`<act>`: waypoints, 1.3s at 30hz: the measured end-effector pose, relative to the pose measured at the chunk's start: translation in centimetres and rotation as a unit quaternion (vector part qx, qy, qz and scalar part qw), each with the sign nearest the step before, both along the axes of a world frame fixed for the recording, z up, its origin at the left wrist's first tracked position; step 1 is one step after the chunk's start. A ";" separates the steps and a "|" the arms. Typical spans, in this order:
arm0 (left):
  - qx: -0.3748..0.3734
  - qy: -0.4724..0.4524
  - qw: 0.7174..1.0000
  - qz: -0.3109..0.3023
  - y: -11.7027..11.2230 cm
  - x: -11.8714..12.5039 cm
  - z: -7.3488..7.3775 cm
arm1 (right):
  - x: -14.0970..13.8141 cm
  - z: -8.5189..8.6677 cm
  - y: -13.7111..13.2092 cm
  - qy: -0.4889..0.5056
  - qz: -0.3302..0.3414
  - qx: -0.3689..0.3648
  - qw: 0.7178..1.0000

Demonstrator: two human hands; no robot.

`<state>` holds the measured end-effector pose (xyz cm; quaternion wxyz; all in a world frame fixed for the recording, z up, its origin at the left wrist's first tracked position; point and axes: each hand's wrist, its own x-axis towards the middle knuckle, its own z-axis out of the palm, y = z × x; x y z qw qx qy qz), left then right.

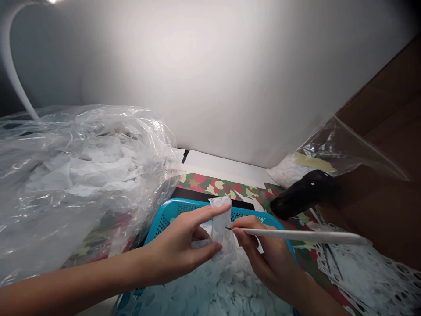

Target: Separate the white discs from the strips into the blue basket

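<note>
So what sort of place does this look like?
Probably a home-style desk for small handwork, not a factory: a blue plastic basket heaped with white discs, a large clear plastic bag, and a white desk lamp.

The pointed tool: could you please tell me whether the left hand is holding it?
No, the right hand holds the tool, while the left hand holds a white strip.

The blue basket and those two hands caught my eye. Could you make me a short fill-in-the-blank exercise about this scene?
The left hand holds a strip of white discs above a ____ plastic basket.
The right hand holds a slim pointed tool with a long ____ handle.
A large clear plastic bag full of white discs lies on the ____ side of the view.

Missing words: blue; white; left.
</note>
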<state>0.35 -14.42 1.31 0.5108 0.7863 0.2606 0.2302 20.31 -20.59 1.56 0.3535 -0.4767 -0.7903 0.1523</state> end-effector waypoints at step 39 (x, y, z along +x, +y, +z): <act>0.017 -0.008 0.999 -0.038 0.0 -0.1 -0.7 | 0.1 -0.1 0.0 0.013 0.018 -0.060 0.998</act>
